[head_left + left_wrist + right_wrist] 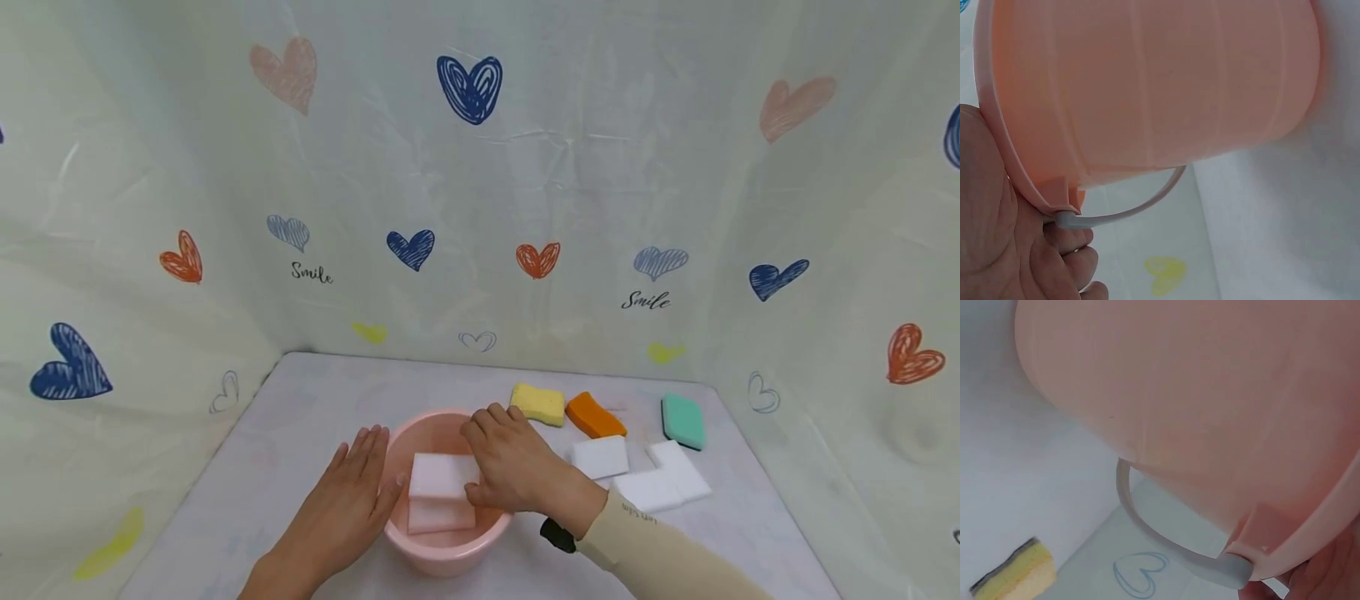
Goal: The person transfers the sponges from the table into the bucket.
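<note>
- The left hand [352,492] is laid along the left rim of the pink bucket [442,562], its fingers extended and held close together, with the thumb set apart toward the inside.
- The right hand [510,462] is placed over the right rim, its fingers bent; whether anything is pinched by it cannot be told.
- Inside the bucket a white block [438,477] is seen beside the right thumb; whether more than one is stacked there cannot be told.
- The bucket is stood upright on the table [322,400], its grey handle [1122,215] hinged at the rim.
- To the right, a yellow sponge [537,404], an orange sponge [595,415], a green sponge [682,421] and loose white pieces [600,457] are spread.
</note>
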The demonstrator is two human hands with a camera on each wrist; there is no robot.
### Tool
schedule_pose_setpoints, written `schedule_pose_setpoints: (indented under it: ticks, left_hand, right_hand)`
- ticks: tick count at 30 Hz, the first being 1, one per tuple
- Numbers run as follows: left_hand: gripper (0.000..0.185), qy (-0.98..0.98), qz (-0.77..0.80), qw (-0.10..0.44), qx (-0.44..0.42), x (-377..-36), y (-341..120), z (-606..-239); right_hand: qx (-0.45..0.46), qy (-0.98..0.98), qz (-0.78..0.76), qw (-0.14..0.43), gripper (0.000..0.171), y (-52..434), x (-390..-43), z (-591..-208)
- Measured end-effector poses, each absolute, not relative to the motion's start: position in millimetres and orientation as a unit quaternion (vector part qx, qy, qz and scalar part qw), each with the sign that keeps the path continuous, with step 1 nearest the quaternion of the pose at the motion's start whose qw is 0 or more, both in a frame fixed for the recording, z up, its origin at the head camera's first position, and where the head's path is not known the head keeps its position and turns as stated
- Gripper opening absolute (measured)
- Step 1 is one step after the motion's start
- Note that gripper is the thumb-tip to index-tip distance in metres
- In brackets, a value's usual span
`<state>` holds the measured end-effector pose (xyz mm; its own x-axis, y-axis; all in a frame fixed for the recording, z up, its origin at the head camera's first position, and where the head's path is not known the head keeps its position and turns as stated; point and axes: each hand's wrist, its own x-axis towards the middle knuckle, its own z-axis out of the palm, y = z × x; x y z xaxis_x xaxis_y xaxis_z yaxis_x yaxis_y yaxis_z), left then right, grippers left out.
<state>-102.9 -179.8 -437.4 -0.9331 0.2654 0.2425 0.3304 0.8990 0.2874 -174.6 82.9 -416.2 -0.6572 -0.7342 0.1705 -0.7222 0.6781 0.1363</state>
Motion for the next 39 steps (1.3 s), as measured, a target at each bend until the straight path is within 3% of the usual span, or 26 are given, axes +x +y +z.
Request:
schedule_pose_setpoints:
  ticks: [8, 20, 30, 39]
  left_hand:
    - [0.068, -0.97, -0.173, 0.082, -0.152, -102.0, -179.1, -435.3]
    - [0.067, -0.969, -0.17, 0.075, -0.159, -104.3, -181.7, -429.3]
    - [0.068, -0.968, -0.183, 0.063, -0.162, -105.5, -176.7, -434.3]
    - [0.069, -0.969, -0.184, 0.057, -0.157, -103.6, -177.3, -433.5]
  right_hand:
    - [0.402, -0.906, -0.006, 0.134, 0.052, 87.3, -173.3, -423.0]
    - [0.376, -0.889, 0.057, 0.255, 0.035, 112.3, -175.6, -424.3]
    - [0.3, -0.915, -0.01, 0.268, 0.042, 227.8, -190.5, -431.0]
    - [0.277, -0.938, -0.103, 0.18, 0.065, 323.2, -187.0, -450.6]
